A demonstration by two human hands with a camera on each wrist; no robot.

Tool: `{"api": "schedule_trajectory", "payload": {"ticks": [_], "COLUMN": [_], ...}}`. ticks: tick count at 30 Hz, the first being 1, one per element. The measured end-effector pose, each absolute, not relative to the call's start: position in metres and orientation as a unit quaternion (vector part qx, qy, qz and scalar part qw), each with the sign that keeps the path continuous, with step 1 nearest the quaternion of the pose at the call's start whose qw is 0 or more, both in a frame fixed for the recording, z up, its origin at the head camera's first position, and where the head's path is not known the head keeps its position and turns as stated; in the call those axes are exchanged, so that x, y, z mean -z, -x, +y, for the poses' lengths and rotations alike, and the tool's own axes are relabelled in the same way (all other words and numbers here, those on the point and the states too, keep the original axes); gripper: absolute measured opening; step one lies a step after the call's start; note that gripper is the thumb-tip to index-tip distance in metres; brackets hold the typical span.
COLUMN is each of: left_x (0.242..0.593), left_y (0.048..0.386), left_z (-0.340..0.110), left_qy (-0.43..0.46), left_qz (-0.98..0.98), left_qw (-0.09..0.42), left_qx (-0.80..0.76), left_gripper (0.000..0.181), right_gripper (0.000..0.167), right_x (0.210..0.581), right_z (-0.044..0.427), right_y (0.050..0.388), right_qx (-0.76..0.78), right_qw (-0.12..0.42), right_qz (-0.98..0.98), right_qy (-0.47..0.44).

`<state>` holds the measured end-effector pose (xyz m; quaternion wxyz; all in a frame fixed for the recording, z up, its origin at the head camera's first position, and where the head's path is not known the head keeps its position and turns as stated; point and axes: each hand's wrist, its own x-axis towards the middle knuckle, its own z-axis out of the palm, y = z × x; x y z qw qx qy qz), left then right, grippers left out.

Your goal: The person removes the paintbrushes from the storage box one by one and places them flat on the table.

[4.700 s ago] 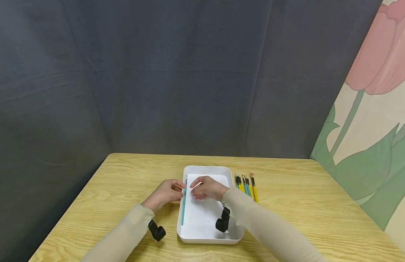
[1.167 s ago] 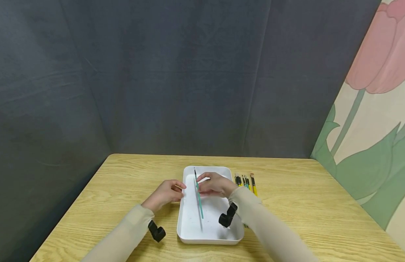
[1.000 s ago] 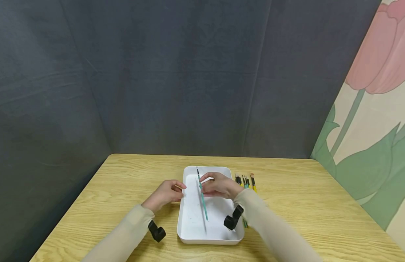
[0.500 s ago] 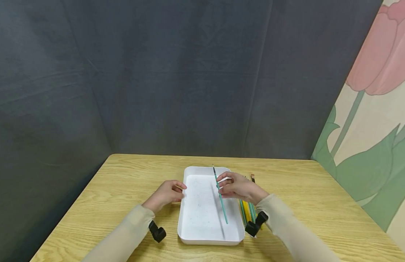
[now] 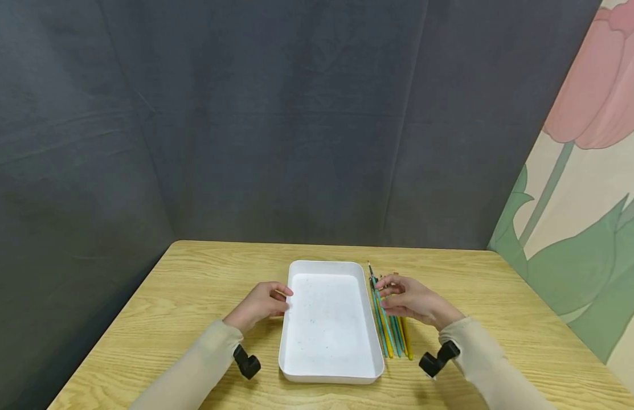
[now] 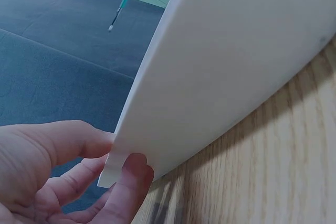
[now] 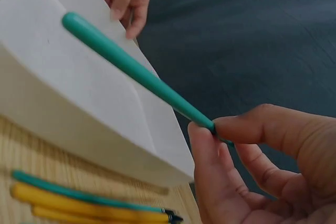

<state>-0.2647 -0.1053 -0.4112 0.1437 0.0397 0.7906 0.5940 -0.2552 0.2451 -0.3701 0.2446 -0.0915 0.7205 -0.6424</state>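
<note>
My right hand [image 5: 411, 299] pinches a slim teal paintbrush [image 7: 128, 65] between thumb and fingertips. The brush is held above several other paintbrushes [image 5: 398, 339] on the table, just right of a white tray [image 5: 327, 324]. In the left wrist view its pale bristle tip points away from the right hand. My left hand [image 5: 259, 304] holds the tray's left rim between thumb and fingers, which the left wrist view shows up close. Small dark specks dot the tray's floor, and no brush lies in it. The right hand partly hides the bristle ends of the brushes below.
The tray stands on a wooden table [image 5: 219, 267] with its short side towards me. A dark curtain [image 5: 296, 125] hangs behind and to the left. At the right is a wall with painted tulips [image 5: 593, 85].
Earlier the teal paintbrush lay along the tray's left side. My right hand has lifted it and carried it rightward across the tray, past the right rim. The left hand has stayed put.
</note>
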Motion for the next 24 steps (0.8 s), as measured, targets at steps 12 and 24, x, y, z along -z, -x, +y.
{"api": "schedule_trajectory", "payload": {"ticks": [12, 24], "left_x": [0.412, 0.412], "left_y": [0.265, 0.265], "left_z": [-0.106, -0.105], "left_qy": [-0.055, -0.054], "left_qz": [0.788, 0.792], "left_qw": [0.143, 0.140], "left_qx": [-0.596, -0.591], "left_gripper": [0.031, 0.031], "right_gripper": [0.033, 0.032], "right_x": [0.376, 0.392], "right_z": [0.297, 0.316], "right_y": [0.258, 0.271], "right_qx": [0.644, 0.627], "right_qw": [0.243, 0.243], "right_qz": [0.720, 0.737], "right_qy": [0.090, 0.071]}}
